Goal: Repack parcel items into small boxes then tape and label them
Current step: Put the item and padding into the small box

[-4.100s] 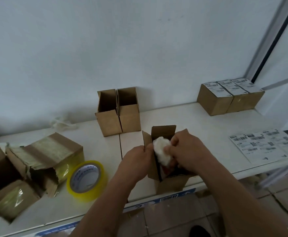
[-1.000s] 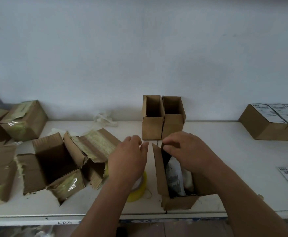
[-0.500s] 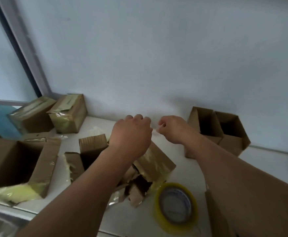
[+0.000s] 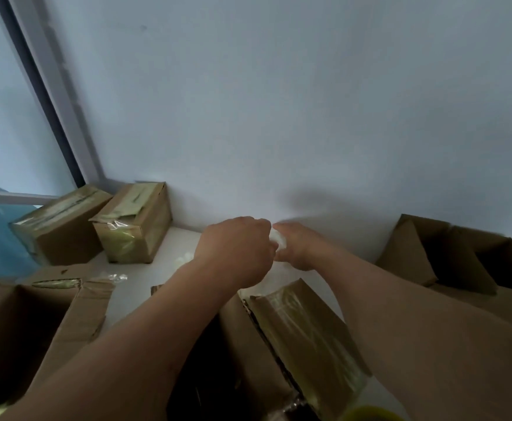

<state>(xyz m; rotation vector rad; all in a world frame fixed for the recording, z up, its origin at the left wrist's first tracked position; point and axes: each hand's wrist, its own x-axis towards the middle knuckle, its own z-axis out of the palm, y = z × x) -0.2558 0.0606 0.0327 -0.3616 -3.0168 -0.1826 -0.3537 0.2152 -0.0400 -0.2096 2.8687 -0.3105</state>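
While both hands meet, left hand (image 4: 236, 247) and right hand (image 4: 302, 249) pinch white padding (image 4: 279, 240).

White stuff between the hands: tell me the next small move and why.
Probably lift the white wad clear of the table and carry it back toward the small open boxes. Both the left hand and the right hand meet at it by the wall; how firmly either grips is unclear.

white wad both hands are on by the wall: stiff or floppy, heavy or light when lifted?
Probably soft and floppy: the small white wad of filler bulges unevenly between the left hand and right hand. Likely light, since only the fingertips seem to pinch it. It looks translucent, so maybe slippery plastic; blur prevents certainty.
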